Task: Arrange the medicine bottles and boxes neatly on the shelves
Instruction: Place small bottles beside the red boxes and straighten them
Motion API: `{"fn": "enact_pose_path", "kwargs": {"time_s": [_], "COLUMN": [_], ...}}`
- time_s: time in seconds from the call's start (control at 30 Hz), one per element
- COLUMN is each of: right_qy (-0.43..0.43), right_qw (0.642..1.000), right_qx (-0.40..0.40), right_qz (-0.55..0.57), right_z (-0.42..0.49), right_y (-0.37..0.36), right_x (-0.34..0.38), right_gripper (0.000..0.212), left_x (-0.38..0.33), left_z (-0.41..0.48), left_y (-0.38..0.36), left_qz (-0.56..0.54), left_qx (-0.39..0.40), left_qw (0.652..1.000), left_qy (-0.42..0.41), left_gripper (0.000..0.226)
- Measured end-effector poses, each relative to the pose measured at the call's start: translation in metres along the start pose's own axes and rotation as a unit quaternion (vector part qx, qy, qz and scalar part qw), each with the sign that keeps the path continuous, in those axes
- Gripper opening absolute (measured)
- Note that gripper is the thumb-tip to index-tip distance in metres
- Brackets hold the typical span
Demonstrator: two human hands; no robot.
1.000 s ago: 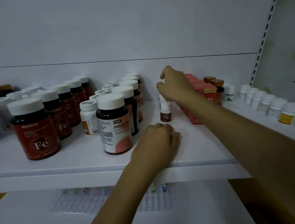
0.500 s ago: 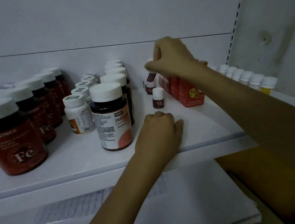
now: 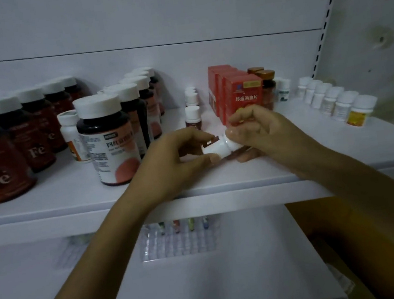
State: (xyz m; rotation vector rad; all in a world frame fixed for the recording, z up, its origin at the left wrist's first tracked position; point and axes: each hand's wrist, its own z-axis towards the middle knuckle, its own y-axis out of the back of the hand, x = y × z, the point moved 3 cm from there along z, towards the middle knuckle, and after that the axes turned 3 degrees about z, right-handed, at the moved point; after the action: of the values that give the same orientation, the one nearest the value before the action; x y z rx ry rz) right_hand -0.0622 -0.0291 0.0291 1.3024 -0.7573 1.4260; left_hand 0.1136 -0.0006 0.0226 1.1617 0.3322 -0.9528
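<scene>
The small bottle [image 3: 216, 148], white with a brown patch, lies on its side just above the front of the shelf [image 3: 243, 176], held between my two hands. My left hand [image 3: 174, 156] pinches one end between thumb and curled fingers; my right hand [image 3: 260, 129] curls round the other end. Behind stand white-capped vials [image 3: 192, 115] and red boxes [image 3: 243, 92]; large dark bottles [image 3: 109, 139] stand to the left, white bottles [image 3: 340, 106] at far right.
</scene>
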Motion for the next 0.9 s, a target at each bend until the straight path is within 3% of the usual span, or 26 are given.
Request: {"fn": "enact_pose_path", "kwargs": {"time_s": [0.1,0.23,0.4,0.63,0.77,0.83,0.9], "right_qy": [0.002,0.033,0.076,0.071,0.130,0.200,0.247], "right_qw": [0.999,0.997,0.994,0.995,0.989,0.965,0.933], "right_qx": [0.025,0.049,0.073,0.071,-0.029,-0.116,-0.154], "right_qz": [-0.025,-0.042,-0.017,-0.028,-0.067,-0.127,-0.211], "right_z": [0.003,0.001,-0.004,-0.001,-0.001,0.007,0.025], "right_y": [-0.004,0.000,0.003,0.002,0.007,0.012,0.011], "right_x": [0.000,-0.003,-0.003,-0.008,0.001,0.024,0.056], "right_gripper": [0.040,0.011,0.033,0.024,0.024,0.021,0.019], "left_x": [-0.001,0.001,-0.002,0.001,0.005,0.006,0.007], "left_z": [-0.003,-0.002,-0.001,-0.002,0.000,0.002,0.006], "left_y": [0.004,0.003,-0.002,-0.002,-0.004,-0.007,-0.011], "left_qz": [-0.017,0.010,0.026,0.034,0.108,0.159,0.208], "left_qx": [-0.045,-0.056,-0.017,-0.038,-0.061,-0.056,-0.024], "left_qw": [0.999,0.998,0.999,0.999,0.992,0.985,0.977], "left_qy": [-0.005,-0.007,0.009,0.014,0.025,0.027,0.048], "left_gripper": [0.031,0.040,0.038,0.040,0.059,0.069,0.079]}}
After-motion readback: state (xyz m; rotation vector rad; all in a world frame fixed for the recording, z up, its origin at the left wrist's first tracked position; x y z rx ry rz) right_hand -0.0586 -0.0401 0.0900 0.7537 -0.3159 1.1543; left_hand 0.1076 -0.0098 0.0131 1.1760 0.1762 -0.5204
